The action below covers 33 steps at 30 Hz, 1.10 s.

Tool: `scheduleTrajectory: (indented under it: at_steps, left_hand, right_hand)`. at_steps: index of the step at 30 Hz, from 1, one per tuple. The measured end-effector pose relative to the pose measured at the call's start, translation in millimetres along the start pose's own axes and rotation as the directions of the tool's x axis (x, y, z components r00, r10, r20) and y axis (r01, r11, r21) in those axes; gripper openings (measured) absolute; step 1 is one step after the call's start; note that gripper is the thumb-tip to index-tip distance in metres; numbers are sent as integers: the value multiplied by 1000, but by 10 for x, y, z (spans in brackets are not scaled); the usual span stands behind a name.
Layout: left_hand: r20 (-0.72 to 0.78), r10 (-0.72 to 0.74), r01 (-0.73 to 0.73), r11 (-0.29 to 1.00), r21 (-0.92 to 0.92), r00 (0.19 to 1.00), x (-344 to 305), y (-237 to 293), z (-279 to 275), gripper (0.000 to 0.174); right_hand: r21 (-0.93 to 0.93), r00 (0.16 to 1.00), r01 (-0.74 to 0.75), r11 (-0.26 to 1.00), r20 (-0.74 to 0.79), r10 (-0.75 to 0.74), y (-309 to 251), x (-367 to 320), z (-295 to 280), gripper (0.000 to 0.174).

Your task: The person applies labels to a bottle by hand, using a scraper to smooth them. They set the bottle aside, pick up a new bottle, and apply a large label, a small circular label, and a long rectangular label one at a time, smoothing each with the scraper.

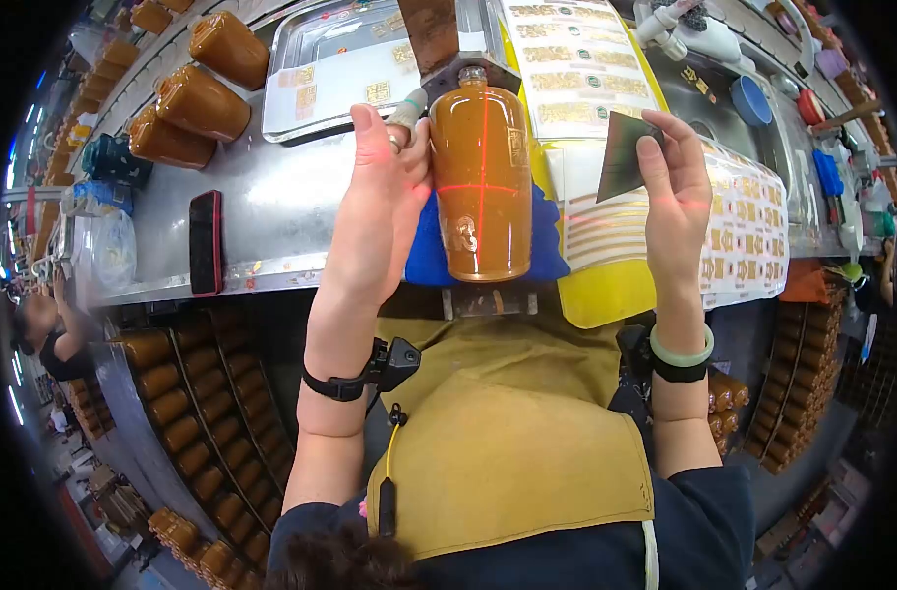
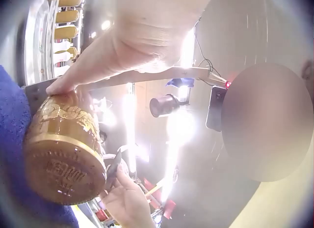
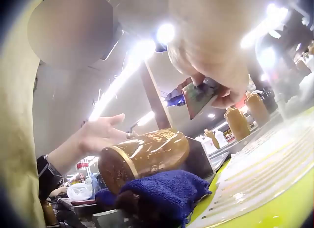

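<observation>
An amber-brown bottle [image 1: 483, 187] lies on a blue cloth [image 1: 547, 236], its neck toward a metal block [image 1: 434, 34], red laser lines crossing it. Along its left side is my left hand [image 1: 375, 197], fingers extended and touching the glass; a whitish cover with a teal band [image 1: 407, 106] is at a fingertip. In the left wrist view that hand reaches over the bottle [image 2: 64, 149]. My right hand [image 1: 680, 187], raised right of the bottle, pinches a thin dark flat piece [image 1: 621, 157] between thumb and fingers, clear of the bottle. Gold emblems show on the glass.
Several brown bottles [image 1: 203, 103] stand at the left behind a phone [image 1: 206, 242]. A metal tray [image 1: 281, 118] holds gold stickers. Sticker sheets [image 1: 744, 226] and a yellow sheet [image 1: 611, 295] lie at the right. Beyond are a sink and a blue bowl [image 1: 750, 100].
</observation>
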<state>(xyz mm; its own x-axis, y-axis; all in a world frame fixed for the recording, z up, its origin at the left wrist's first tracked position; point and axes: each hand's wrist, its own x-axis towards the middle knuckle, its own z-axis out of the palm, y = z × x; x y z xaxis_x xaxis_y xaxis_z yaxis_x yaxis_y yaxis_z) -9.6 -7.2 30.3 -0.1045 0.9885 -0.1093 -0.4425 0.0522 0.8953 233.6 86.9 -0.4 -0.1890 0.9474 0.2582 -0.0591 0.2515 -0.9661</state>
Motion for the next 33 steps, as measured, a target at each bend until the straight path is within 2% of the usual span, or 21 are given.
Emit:
scheduleTrajectory:
  at_steps: [4, 6, 7, 9, 10, 12, 13, 16, 18, 21, 22, 24, 28, 33]
  left_hand:
    - [-84, 2, -3, 1000, -13, 996, -15, -41, 40, 90]
    - [-51, 13, -14, 1000, -17, 999, -22, -29, 48, 73]
    - [-53, 12, -13, 1000, -16, 999, -27, -29, 53, 73]
    - [-42, 26, -26, 1000, 11, 999, -30, -28, 67, 59]
    - [-42, 26, -26, 1000, 12, 999, -33, -20, 84, 59]
    - [-19, 12, -9, 989, 147, 1000, -33, -2, 116, 89]
    - [-19, 11, -9, 989, 148, 1000, -16, -12, 111, 89]
    - [-82, -65, 71, 995, 70, 995, 74, -112, 21, 82]
    - [-66, -87, 85, 996, -31, 994, 121, -222, -73, 58]
    - [-21, -130, 126, 984, -127, 991, 172, -315, -55, 58]
    - [-16, -135, 132, 984, -124, 991, 192, -330, -29, 58]
    - [-127, -153, 154, 988, -2, 980, 227, -350, 15, 58]
    - [-77, -156, 151, 986, -67, 985, 234, -377, -63, 54]
    - [-62, -175, 169, 981, -95, 983, 239, -405, -113, 49]
  right_hand:
    - [12, 999, -38, 999, 11, 38, -3, -42, 13, 25]
    - [15, 999, -40, 999, 11, 40, 14, -55, 10, 25]
    - [18, 999, -43, 999, 12, 42, 22, -60, 5, 25]
    - [29, 999, -53, 998, 14, 52, 29, -69, -6, 26]
    - [39, 998, -62, 997, 15, 62, 29, -74, -11, 26]
    - [50, 996, -85, 995, 22, 84, 16, -91, 3, 26]
    - [58, 994, -109, 992, 29, 107, 9, -101, 15, 26]
    - [95, 989, -141, 985, 59, 136, -11, -139, 104, 26]
    - [102, 988, -144, 984, 65, 138, -49, -164, 156, 26]
    - [167, 987, -160, 973, 38, 156, -104, -177, 172, 26]
    - [188, 991, -134, 973, 32, 130, -94, -177, 166, 26]
    - [150, 991, -131, 980, 35, 127, -95, -188, 119, 29]
    - [94, 991, -134, 987, 30, 131, -117, -213, 92, 31]
    - [119, 988, -153, 981, 35, 150, -99, -234, 112, 31]
